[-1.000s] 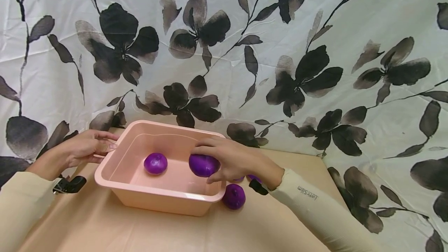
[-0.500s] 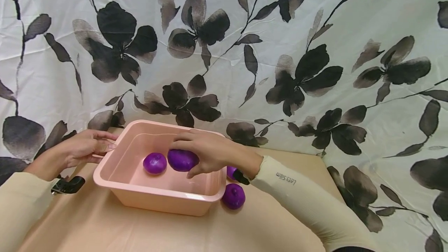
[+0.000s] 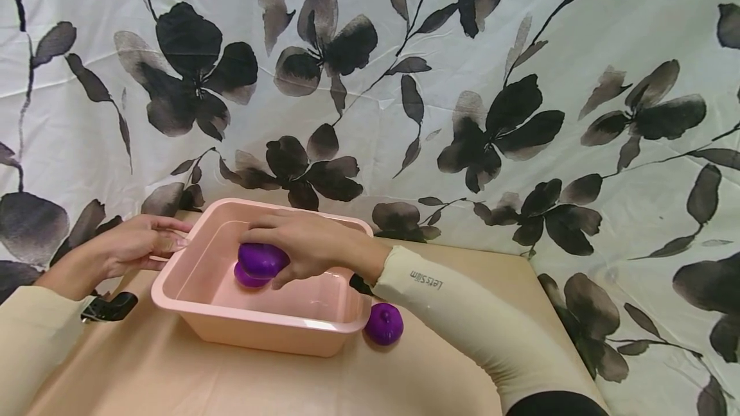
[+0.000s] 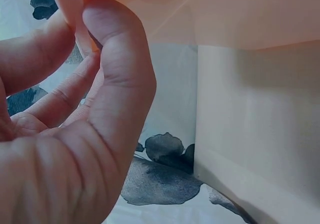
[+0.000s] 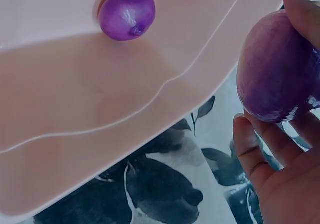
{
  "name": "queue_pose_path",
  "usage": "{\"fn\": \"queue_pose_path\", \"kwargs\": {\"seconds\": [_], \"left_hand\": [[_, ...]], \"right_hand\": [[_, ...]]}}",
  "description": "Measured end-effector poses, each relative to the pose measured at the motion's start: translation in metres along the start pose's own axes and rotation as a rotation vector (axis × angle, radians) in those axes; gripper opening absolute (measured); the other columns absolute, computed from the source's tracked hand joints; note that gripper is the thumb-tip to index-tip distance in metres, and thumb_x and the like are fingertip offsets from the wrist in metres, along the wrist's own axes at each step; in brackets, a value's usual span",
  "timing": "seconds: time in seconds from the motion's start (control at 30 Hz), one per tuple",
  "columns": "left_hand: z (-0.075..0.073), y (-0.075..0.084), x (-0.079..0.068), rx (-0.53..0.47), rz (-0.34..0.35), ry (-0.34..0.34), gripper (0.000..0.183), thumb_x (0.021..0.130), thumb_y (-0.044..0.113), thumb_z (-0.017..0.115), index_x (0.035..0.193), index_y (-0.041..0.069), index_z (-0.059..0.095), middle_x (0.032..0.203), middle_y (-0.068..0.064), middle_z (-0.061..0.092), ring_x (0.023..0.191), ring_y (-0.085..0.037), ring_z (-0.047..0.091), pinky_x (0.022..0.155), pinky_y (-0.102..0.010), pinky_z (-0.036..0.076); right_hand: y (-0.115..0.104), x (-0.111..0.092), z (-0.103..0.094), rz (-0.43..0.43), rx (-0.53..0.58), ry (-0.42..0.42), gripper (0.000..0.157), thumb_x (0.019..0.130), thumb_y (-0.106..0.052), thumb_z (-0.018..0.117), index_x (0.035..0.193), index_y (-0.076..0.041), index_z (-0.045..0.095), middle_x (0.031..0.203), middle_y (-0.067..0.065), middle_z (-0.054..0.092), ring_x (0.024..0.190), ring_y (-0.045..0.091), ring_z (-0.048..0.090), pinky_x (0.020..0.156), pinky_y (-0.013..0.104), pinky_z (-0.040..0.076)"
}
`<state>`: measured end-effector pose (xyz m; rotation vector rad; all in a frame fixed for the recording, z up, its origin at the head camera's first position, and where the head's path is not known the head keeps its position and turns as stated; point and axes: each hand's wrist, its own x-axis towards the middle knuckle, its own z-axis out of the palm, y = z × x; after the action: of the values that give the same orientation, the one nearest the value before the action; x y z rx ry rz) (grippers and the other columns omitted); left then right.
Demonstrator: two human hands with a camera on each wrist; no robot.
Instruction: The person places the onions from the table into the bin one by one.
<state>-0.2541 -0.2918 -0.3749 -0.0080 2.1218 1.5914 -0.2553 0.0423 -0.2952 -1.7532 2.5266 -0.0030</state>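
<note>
My left hand (image 3: 141, 242) pinches the left rim of a pink plastic basin (image 3: 260, 332) between thumb and fingers; the left wrist view shows the thumb (image 4: 117, 49) right at the rim. My right hand (image 3: 306, 242) reaches inside the basin and grips a glossy purple ball (image 3: 263, 260), slightly long in shape. Another purple ball (image 3: 250, 279) lies on the basin floor, partly covered by the held one in the head view. In the right wrist view that lower ball (image 5: 127, 14) shows a small nub, apart from the held ball (image 5: 277, 69).
One more purple ball (image 3: 384, 324) with a nub stands on the beige table (image 3: 451, 339), close to the basin's front right corner. Behind the table hangs a white cloth (image 3: 358, 114) with dark flowers. The right forearm crosses over the basin's right rim.
My right hand has moved left inside the basin with its purple ball, from the right side to over the ball on the floor. The left hand has kept its hold on the rim.
</note>
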Motion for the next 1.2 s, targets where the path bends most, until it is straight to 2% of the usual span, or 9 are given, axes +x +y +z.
{"fn": "queue_pose_path", "kwargs": {"seconds": [0.33, 0.47, 0.67, 0.9, 1.2], "left_hand": [[0.001, 0.001, -0.001, 0.000, -0.003, -0.003, 0.060, 0.105, 0.007, 0.054, 0.155, -0.011, 0.026, 0.100, 0.010, 0.072, 0.089, -0.009, 0.073, 0.081, -0.033, 0.063], [0.001, 0.002, -0.001, -0.001, 0.005, -0.004, 0.060, 0.105, 0.009, 0.055, 0.155, -0.011, 0.026, 0.100, 0.010, 0.072, 0.089, -0.009, 0.074, 0.080, -0.033, 0.063], [0.001, 0.001, 0.001, -0.011, -0.007, 0.008, 0.055, 0.104, 0.009, 0.058, 0.151, -0.008, 0.034, 0.099, 0.009, 0.073, 0.088, -0.011, 0.074, 0.080, -0.034, 0.064], [-0.002, -0.001, 0.001, -0.007, 0.000, -0.002, 0.057, 0.106, 0.008, 0.055, 0.153, -0.009, 0.029, 0.100, 0.009, 0.071, 0.089, -0.009, 0.073, 0.080, -0.033, 0.063], [0.001, 0.000, 0.001, -0.004, -0.001, 0.003, 0.058, 0.105, 0.007, 0.054, 0.154, -0.010, 0.028, 0.100, 0.010, 0.071, 0.090, -0.010, 0.073, 0.081, -0.033, 0.063]], "right_hand": [[-0.010, 0.039, 0.017, -0.060, -0.047, -0.057, 0.083, 0.082, -0.051, 0.086, 0.152, -0.025, 0.049, 0.153, -0.005, 0.047, 0.133, 0.012, 0.050, 0.112, 0.023, 0.041], [-0.012, 0.049, 0.024, -0.057, -0.065, -0.069, 0.085, 0.081, -0.051, 0.086, 0.153, -0.026, 0.048, 0.152, -0.003, 0.048, 0.139, 0.010, 0.045, 0.114, 0.023, 0.038], [-0.012, 0.060, 0.036, -0.025, -0.076, -0.093, 0.087, 0.082, -0.053, 0.085, 0.156, -0.027, 0.046, 0.152, -0.004, 0.048, 0.141, 0.011, 0.043, 0.114, 0.023, 0.038], [-0.014, 0.073, 0.043, 0.003, -0.103, -0.121, 0.087, 0.083, -0.051, 0.085, 0.156, -0.029, 0.044, 0.149, -0.004, 0.051, 0.134, 0.009, 0.050, 0.109, 0.023, 0.043], [-0.020, 0.082, 0.056, -0.015, -0.218, -0.193, 0.087, 0.082, -0.057, 0.084, 0.154, -0.033, 0.042, 0.146, -0.008, 0.053, 0.129, 0.008, 0.055, 0.106, 0.026, 0.044]]}}
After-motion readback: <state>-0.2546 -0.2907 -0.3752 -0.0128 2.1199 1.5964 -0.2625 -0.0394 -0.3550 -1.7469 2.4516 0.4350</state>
